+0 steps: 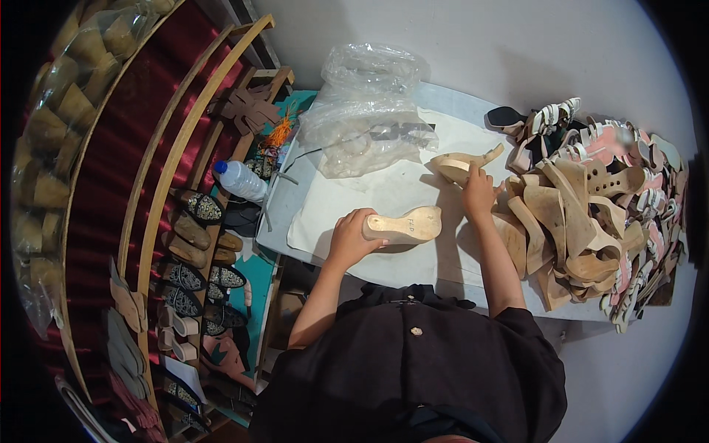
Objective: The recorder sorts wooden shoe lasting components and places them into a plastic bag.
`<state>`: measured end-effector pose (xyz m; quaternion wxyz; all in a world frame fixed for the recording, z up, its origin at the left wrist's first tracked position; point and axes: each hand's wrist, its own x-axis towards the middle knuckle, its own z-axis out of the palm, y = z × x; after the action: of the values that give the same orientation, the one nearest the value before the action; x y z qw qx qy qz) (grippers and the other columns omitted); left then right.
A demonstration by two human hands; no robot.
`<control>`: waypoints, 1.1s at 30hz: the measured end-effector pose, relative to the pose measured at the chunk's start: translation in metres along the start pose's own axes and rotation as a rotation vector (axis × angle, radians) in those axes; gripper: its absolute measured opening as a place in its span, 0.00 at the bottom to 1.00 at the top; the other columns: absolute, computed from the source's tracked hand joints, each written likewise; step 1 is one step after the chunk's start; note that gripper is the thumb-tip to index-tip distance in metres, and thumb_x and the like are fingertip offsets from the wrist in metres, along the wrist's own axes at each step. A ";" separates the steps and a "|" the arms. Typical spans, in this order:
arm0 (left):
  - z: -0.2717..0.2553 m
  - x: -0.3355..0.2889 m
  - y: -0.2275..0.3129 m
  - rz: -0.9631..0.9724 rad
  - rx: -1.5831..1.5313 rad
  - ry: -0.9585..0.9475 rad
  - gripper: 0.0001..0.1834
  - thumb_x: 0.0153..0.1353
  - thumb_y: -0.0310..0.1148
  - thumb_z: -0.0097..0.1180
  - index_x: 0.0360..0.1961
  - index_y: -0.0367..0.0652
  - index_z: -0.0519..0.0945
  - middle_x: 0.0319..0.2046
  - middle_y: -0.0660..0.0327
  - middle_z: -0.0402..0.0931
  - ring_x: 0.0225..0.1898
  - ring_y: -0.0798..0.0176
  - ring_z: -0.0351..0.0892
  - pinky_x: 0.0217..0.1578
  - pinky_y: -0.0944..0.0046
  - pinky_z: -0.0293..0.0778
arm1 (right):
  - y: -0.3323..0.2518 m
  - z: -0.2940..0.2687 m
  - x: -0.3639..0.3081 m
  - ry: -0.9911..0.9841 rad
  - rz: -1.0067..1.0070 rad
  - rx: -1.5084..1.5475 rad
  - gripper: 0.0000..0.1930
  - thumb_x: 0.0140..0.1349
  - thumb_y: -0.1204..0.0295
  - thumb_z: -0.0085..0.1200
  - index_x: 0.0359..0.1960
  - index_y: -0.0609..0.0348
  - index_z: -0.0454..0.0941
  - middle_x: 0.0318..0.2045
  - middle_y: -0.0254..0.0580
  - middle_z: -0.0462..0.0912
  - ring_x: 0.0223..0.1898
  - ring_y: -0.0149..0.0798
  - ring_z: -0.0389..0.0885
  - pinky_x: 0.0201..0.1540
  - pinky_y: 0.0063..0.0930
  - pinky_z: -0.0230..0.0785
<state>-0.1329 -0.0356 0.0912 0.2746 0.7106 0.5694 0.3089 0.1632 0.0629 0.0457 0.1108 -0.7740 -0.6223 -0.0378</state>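
My left hand (350, 238) is wrapped round the heel end of a pale wooden shoe sole (410, 227), which has dark handwriting on it and points to the right above the white cloth. My right hand (478, 193) grips a second wooden wedge sole (459, 164) farther back, its thin toe end tilted up to the right. Part of that sole is hidden behind my fingers. Just right of my right hand lies a heap of bare wooden wedge soles (565, 214).
Behind the soles sits a crumpled clear plastic bag (362, 118) on the white cloth (332, 210). Strapped sandals (613, 144) are piled at the far right. Wooden racks (210, 96) with shoes, and a water bottle (240, 181), stand left of the table.
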 end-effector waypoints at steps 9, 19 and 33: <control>-0.024 0.001 -0.008 -0.005 -0.041 -0.030 0.27 0.33 0.38 0.72 0.36 0.42 0.76 0.35 0.58 0.75 0.41 0.54 0.75 0.44 0.59 0.68 | -0.038 -0.027 -0.037 -0.086 -0.302 0.445 0.37 0.43 0.71 0.56 0.60 0.46 0.59 0.60 0.46 0.58 0.63 0.46 0.56 0.58 0.70 0.37; -0.025 0.000 -0.013 0.119 -0.031 -0.108 0.24 0.33 0.36 0.72 0.35 0.45 0.78 0.37 0.60 0.75 0.42 0.56 0.74 0.45 0.59 0.68 | -0.030 -0.009 -0.067 -0.509 -0.514 0.293 0.39 0.42 0.68 0.61 0.60 0.47 0.58 0.56 0.37 0.67 0.61 0.38 0.62 0.60 0.70 0.32; -0.008 0.044 -0.011 0.160 -0.017 -0.244 0.27 0.32 0.40 0.73 0.37 0.46 0.79 0.38 0.62 0.77 0.46 0.59 0.73 0.53 0.60 0.59 | 0.001 -0.004 -0.082 -0.367 -0.228 0.406 0.34 0.44 0.80 0.55 0.57 0.55 0.59 0.49 0.39 0.72 0.55 0.41 0.67 0.62 0.66 0.28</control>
<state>-0.1386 0.0101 0.0941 0.3220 0.7837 0.4707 0.2459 0.1465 -0.0170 0.0336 0.1441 -0.6551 -0.7096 0.2158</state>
